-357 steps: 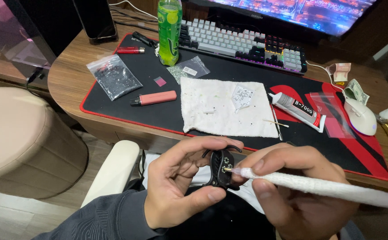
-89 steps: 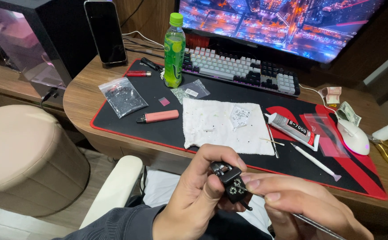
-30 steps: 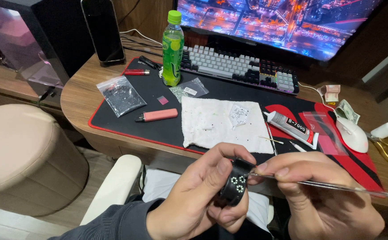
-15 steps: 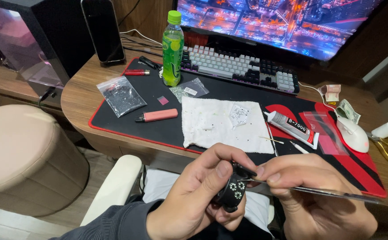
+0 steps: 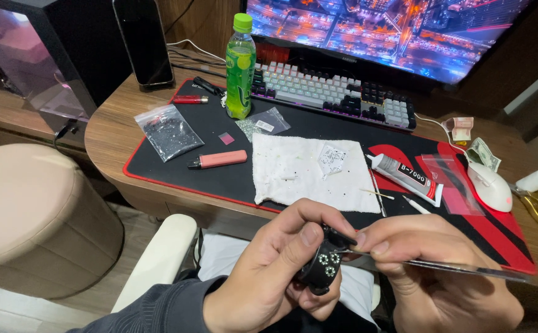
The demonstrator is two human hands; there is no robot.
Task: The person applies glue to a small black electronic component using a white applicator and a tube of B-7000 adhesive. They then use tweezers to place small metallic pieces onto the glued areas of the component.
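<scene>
My left hand (image 5: 275,277) grips a small black object (image 5: 320,270) with several shiny gems set on its face, holding it low in front of the desk edge. My right hand (image 5: 432,271) pinches thin metal tweezers (image 5: 447,266), and their tip rests against the black object's top. Both hands are close together, touching around the object. On the black and red desk mat (image 5: 219,179) lie a white cloth (image 5: 309,176) and a tube of glue (image 5: 404,179).
A green bottle (image 5: 240,68), a keyboard (image 5: 336,102), a monitor (image 5: 392,31) and a phone (image 5: 143,40) stand at the back. Plastic bags of gems (image 5: 169,131), a pink pen-like tool (image 5: 218,160), a white mouse (image 5: 489,187) and a beige stool (image 5: 31,222) are nearby.
The left hand has turned the black object a little and the tweezers' tip has come onto its top. The hands have stayed low in front of the desk.
</scene>
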